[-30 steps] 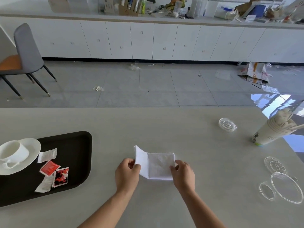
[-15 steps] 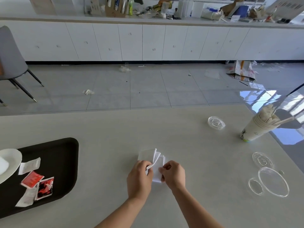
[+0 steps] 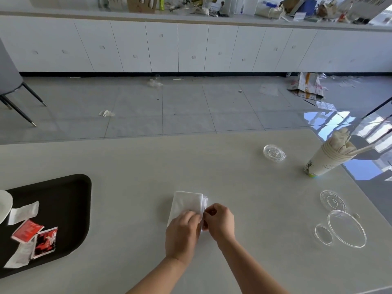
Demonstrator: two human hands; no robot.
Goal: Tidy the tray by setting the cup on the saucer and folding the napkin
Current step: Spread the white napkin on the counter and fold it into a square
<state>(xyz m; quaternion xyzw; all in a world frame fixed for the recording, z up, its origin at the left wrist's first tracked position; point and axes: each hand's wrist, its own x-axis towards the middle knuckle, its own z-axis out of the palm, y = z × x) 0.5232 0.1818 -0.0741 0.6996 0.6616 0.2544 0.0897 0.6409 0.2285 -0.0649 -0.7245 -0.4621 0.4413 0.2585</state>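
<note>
A white napkin (image 3: 187,203) lies folded into a narrow rectangle on the pale table (image 3: 148,166), in front of me. My left hand (image 3: 183,234) lies flat on its near half, fingers straight, pressing it down. My right hand (image 3: 219,222) pinches the napkin's right edge, where several layers show. The black tray (image 3: 70,209) sits at the left edge. Only the rim of the white saucer (image 3: 5,205) shows on it. The cup is out of view.
On the tray lie a white packet (image 3: 23,212), a red packet (image 3: 27,230) and a red-and-black packet (image 3: 45,240). At right stand stacked paper cups (image 3: 326,162) with straws. Clear plastic lids (image 3: 346,228) lie near the right edge, one more lid (image 3: 274,153) farther back.
The upright flap of the napkin has been laid flat, so the napkin is now a narrower rectangle. My left hand went from gripping to pressing flat. The view shifted right; the cup left the frame.
</note>
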